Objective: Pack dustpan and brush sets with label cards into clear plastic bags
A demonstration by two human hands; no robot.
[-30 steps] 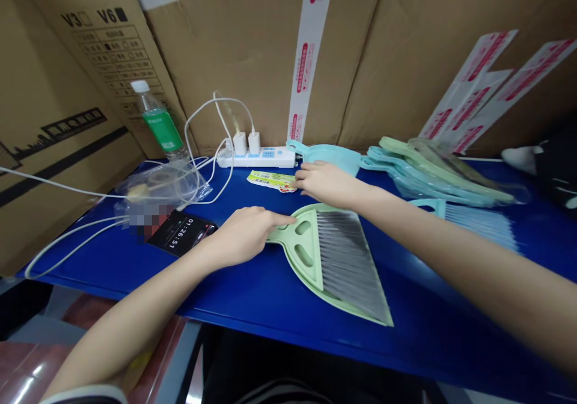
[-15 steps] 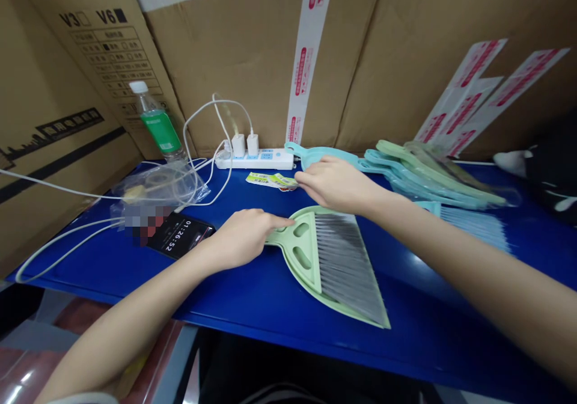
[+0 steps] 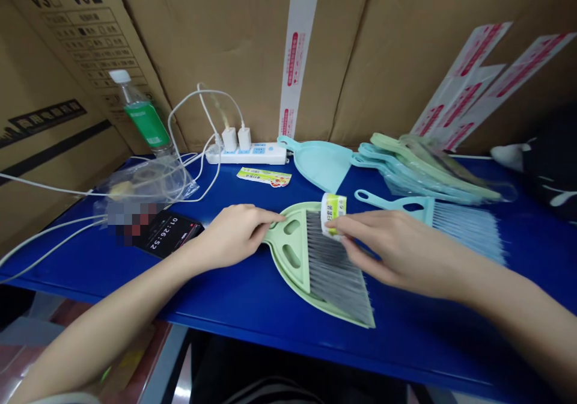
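A light green dustpan lies on the blue table with a green brush with grey bristles nested on it. My left hand is closed round their handles, its index finger stretched along the top. Over the bristles, my right hand pinches a curled yellow-green and white paper label between thumb and fingers. A similar flat label rests on the table behind. Beyond my right hand are a light blue dustpan and a light blue brush, partly covered by the hand.
Bagged green and blue dustpan sets are piled at the back right. A white power strip with chargers and cables stands by the cardboard wall. To the left are a bottle, clear plastic bags and a phone.
My right hand has moved from the back labels toward me and now holds one label over the bristles. My left hand keeps its grip on the handles. The view has shifted slightly.
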